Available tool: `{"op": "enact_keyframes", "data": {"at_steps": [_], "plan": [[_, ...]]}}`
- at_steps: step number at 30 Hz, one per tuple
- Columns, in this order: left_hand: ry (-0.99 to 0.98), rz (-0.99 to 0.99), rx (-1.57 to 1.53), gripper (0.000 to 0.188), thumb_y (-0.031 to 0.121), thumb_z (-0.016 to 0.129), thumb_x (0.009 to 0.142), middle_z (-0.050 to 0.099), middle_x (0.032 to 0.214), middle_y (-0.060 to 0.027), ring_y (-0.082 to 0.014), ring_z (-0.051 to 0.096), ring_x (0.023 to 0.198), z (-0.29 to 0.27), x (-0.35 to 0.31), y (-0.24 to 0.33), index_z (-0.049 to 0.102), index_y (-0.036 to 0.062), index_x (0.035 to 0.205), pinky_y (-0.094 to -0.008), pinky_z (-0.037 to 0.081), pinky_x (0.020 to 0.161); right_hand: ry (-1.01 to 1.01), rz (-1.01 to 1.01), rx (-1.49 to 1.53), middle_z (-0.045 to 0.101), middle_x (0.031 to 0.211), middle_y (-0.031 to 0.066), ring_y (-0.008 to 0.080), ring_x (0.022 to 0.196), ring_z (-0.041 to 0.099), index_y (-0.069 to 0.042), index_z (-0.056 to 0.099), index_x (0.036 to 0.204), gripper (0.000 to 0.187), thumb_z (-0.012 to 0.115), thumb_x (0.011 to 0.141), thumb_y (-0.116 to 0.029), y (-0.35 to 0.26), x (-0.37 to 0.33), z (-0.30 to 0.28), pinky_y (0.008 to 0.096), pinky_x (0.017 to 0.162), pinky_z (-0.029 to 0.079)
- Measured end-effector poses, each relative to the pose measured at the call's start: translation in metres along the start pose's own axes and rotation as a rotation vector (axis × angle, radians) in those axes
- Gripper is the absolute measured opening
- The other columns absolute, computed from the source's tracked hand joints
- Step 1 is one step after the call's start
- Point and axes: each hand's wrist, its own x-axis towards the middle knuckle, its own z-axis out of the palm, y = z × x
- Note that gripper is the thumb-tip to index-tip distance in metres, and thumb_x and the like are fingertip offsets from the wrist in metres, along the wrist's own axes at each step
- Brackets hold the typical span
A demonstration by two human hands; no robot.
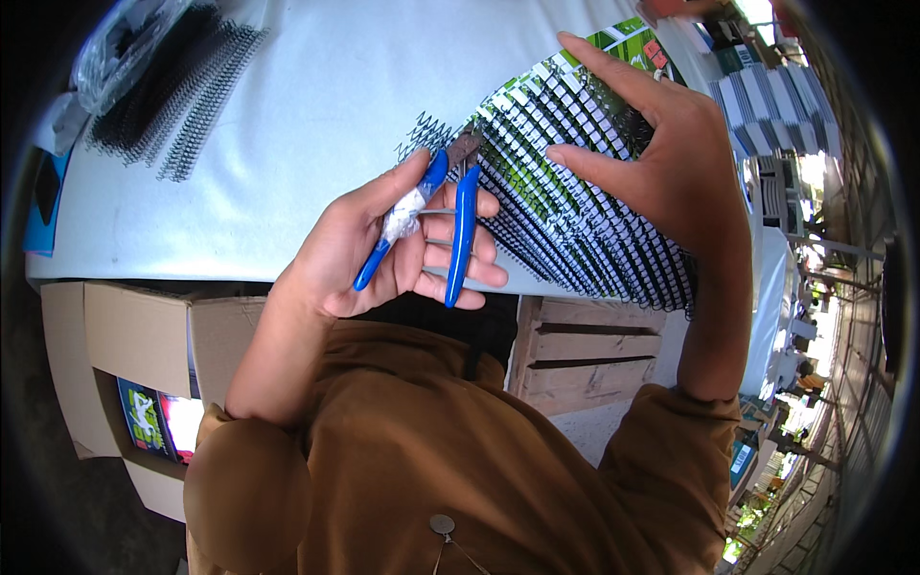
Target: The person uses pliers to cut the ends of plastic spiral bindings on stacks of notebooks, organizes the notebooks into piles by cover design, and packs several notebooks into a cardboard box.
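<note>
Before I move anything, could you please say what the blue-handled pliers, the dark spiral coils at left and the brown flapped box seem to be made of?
Blue-handled pliers: dull, probably rusty metal head, being brown; glossy, likely plastic sleeves, showing highlights.
Dark spiral coils: wire or plastic, from their thin, springy look; finish unclear.
Brown flapped box: matte cardboard, by its creases.
</note>
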Motion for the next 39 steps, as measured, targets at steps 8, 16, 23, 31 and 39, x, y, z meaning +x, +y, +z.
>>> {"op": "enact_keyframes", "data": {"at_steps": [8, 16, 23, 31, 39], "plan": [[0.783, 0.408, 1.655, 0.044, 0.043, 0.033, 0.098, 0.056, 0.075, -0.0056, -0.0169, 0.057, 0.065, 0.007, 0.011, -0.017, 0.052, 0.0035, 0.095, -0.0334, 0.048, 0.060, -0.010, 0.005, 0.011, 0.064, 0.106, 0.0197, 0.0261, 0.095, 0.065, -0.011, 0.053, 0.127, 0.068, 0.079, 0.065, -0.017, -0.001, 0.002, 0.000, 0.0328, 0.084, 0.049], [-0.018, 0.034, 0.045, 0.063, 0.051, 0.026, 0.096, 0.060, 0.098, -0.0192, -0.0348, 0.060, 0.098, -0.026, 0.000, -0.008, 0.044, -0.0029, 0.124, -0.0505, 0.047, 0.087, -0.017, 0.002, 0.031, 0.063, 0.109, 0.0195, 0.0259, 0.097, 0.064, -0.010, 0.054, 0.127, 0.067, 0.079, 0.065, -0.017, -0.001, 0.001, -0.001, 0.0328, 0.085, 0.049], [-0.241, 0.027, -0.098, 0.065, 0.052, 0.022, 0.096, 0.059, 0.100, -0.0189, -0.0347, 0.060, 0.098, -0.044, 0.008, -0.016, 0.049, -0.0021, 0.121, -0.0519, 0.049, 0.084, -0.010, -0.002, 0.015, 0.063, 0.108, 0.0193, 0.0254, 0.097, 0.064, -0.010, 0.053, 0.127, 0.068, 0.079, 0.065, -0.016, 0.001, 0.000, 0.000, 0.0326, 0.085, 0.048], [-0.183, 0.045, -0.041, 0.062, 0.057, 0.024, 0.094, 0.052, 0.079, -0.0069, -0.0206, 0.056, 0.070, -0.056, 0.017, -0.024, 0.053, 0.0039, 0.108, -0.0384, 0.054, 0.061, -0.025, 0.018, 0.004, 0.063, 0.109, 0.0185, 0.0250, 0.095, 0.065, -0.010, 0.053, 0.127, 0.068, 0.079, 0.064, -0.016, -0.003, 0.002, -0.001, 0.0321, 0.084, 0.049], [0.811, 0.451, 1.660, 0.036, 0.035, 0.049, 0.094, 0.057, 0.085, -0.0131, -0.0261, 0.057, 0.073, -0.020, 0.007, -0.028, 0.048, -0.0004, 0.102, -0.0394, 0.045, 0.068, 0.036, -0.057, 0.018, 0.064, 0.108, 0.0192, 0.0261, 0.092, 0.065, -0.011, 0.054, 0.126, 0.067, 0.079, 0.065, -0.017, -0.006, 0.003, -0.001, 0.0321, 0.082, 0.049]]}}
